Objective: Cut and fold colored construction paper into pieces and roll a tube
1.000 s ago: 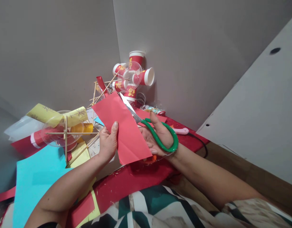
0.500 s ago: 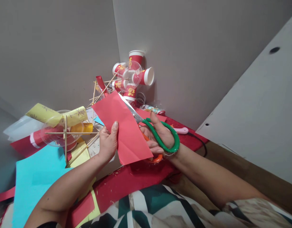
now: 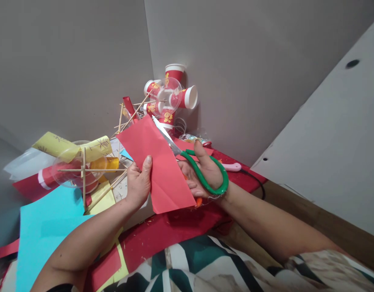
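A sheet of red paper (image 3: 162, 170) is pinched in my left hand (image 3: 138, 182), thumb on its face and the other fingers behind. My right hand (image 3: 207, 170) holds a pair of scissors (image 3: 224, 182) with one green handle and one orange handle. My right thumb passes through the green loop; the orange handle is mostly hidden behind the paper. The metal blades lie along the paper's upper right edge, with their tips near its top corner. Part of my right fingers is covered by the sheet.
Behind stands a wheel of red paper cups (image 3: 175, 73) on thin sticks. At left sits a stick frame (image 3: 83, 170) with a clear plastic disc and rolled coloured paper. Blue paper (image 3: 47, 231) lies at front left. A pink-handled tool (image 3: 232, 167) with a black cord rests on the red cloth (image 3: 168, 231).
The scissors have shifted slightly left and up, and their orange handle has slipped further behind the paper. My left hand and the sheet have barely moved.
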A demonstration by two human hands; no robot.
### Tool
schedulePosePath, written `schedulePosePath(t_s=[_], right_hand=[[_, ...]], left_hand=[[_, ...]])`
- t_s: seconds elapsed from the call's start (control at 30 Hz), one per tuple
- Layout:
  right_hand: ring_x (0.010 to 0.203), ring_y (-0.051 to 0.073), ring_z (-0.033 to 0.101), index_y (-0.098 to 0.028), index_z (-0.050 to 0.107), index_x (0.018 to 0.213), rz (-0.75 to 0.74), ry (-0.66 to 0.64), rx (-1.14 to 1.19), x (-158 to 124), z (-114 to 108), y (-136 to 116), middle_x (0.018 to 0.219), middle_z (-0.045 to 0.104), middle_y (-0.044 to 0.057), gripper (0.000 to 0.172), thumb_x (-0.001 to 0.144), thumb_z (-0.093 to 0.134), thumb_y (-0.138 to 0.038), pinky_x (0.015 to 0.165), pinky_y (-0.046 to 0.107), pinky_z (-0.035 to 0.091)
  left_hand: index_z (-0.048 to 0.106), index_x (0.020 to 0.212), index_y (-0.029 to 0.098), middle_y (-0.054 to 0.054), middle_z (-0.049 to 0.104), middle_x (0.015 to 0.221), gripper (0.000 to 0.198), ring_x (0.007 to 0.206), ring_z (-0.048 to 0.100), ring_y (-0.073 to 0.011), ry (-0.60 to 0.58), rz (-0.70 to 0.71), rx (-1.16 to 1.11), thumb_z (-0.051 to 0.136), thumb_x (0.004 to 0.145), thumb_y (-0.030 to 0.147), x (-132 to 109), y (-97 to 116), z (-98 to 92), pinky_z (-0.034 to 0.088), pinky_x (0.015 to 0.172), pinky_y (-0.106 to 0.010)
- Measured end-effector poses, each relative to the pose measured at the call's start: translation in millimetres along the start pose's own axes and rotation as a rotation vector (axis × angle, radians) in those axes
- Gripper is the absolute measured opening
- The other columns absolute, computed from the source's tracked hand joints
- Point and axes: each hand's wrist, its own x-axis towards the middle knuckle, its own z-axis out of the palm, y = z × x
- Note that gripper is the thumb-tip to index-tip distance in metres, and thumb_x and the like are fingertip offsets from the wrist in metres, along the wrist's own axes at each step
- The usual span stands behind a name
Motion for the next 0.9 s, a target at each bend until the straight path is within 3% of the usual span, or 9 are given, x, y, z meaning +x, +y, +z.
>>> schedulePosePath(t_s=[0.2, 0.33, 0.5, 0.77, 0.9], right_hand=[[0.044, 0.01, 0.046, -0.014, 0.06, 0.082, 0.006, -0.128, 0.045, 2.3, 1.5, -5.0, 0.056, 0.057, 0.004, 0.091, 0.084, 0.006, -0.087, 0.035, 0.017, 0.038], [0.043, 0.009, 0.04, -0.014, 0.063, 0.082, 0.003, -0.139, 0.077, 3.5, 3.7, -5.2, 0.058, 0.057, 0.003, 0.094, 0.085, 0.001, -0.085, 0.035, 0.016, 0.035], [0.039, 0.007, 0.028, -0.015, 0.063, 0.079, -0.018, -0.086, 0.094, 6.7, 5.3, -2.1, 0.055, 0.052, 0.0, 0.093, 0.084, 0.003, -0.086, 0.032, 0.016, 0.03], [0.033, 0.005, 0.031, -0.015, 0.063, 0.082, -0.002, -0.177, 0.077, 7.6, -0.3, -1.6, 0.05, 0.051, -0.002, 0.083, 0.087, 0.019, -0.085, 0.029, 0.013, 0.027], [0.033, 0.006, 0.035, -0.015, 0.061, 0.078, -0.031, -0.105, 0.011, 9.9, 0.0, -1.4, 0.049, 0.05, -0.003, 0.077, 0.085, 0.03, -0.085, 0.028, 0.014, 0.03]], left_hand=[[0.07, 0.085, 0.016, -0.006, 0.078, 0.087, 0.039, 0.071, 0.069, -0.0168, 0.016, 0.025, 0.021, 0.077, 0.076, 0.053, 0.5, 2.1, 0.7, 0.055, 0.068, -0.027], [0.07, 0.08, 0.016, -0.005, 0.077, 0.082, 0.04, 0.067, 0.068, -0.0158, 0.041, 0.03, 0.021, 0.08, 0.073, 0.054, 0.9, 4.2, 2.4, 0.053, 0.065, -0.026], [0.07, 0.081, 0.016, -0.005, 0.077, 0.082, 0.039, 0.065, 0.067, -0.0152, 0.034, 0.0, 0.005, 0.079, 0.073, 0.053, 1.0, 3.5, 2.8, 0.053, 0.063, -0.025], [0.068, 0.079, 0.016, -0.004, 0.076, 0.079, 0.037, 0.064, 0.066, -0.0136, 0.037, 0.034, 0.015, 0.079, 0.075, 0.051, 2.8, 0.0, 1.6, 0.053, 0.062, -0.024], [0.071, 0.089, 0.016, -0.006, 0.078, 0.087, 0.038, 0.067, 0.069, -0.0152, 0.017, 0.005, -0.003, 0.077, 0.076, 0.051, 2.7, -2.9, 0.6, 0.055, 0.066, -0.026]])
